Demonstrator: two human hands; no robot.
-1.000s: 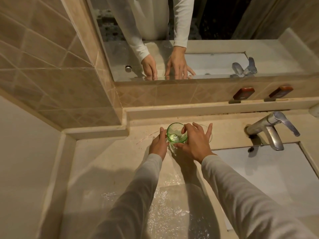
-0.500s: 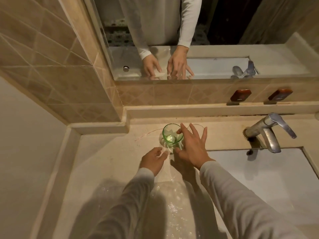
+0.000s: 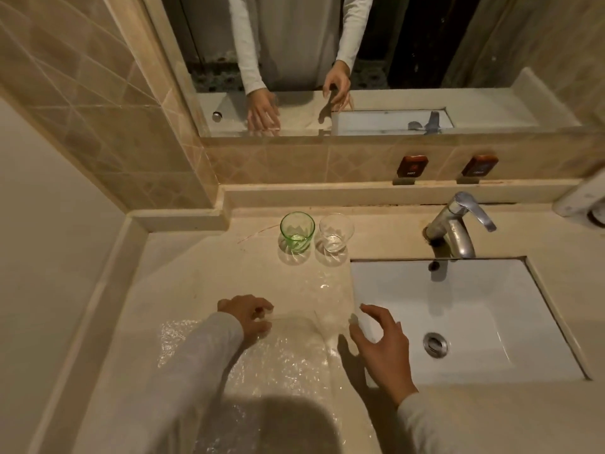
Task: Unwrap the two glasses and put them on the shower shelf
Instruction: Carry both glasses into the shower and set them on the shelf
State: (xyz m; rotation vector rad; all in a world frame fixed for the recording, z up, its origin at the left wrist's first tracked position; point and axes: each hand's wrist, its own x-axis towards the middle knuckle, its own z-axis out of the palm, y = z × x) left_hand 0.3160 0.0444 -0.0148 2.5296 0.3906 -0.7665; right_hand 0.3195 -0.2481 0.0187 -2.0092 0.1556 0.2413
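Green glass [image 3: 297, 232] and clear glass [image 3: 336, 233] parked upper centre, away from clutter I guess; left hand [image 3: 247, 314] loose on wrap [image 3: 284, 358]; right hand [image 3: 379, 345] spread, empty.

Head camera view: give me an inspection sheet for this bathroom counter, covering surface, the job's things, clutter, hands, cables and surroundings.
Surface: beige stone counter, with a thin reddish mark left of the glasses.
Job's things: green glass and clear glass, both unwrapped and upright, side by side near the back ledge.
Clutter: bubble wrap spread at the counter's front.
Hands: left hand rests on the wrap, fingers loosely bent; right hand hovers at the wrap's edge, fingers spread, holding nothing.
Cables: nothing seen.
Surroundings: sink, faucet, mirror, tiled wall.
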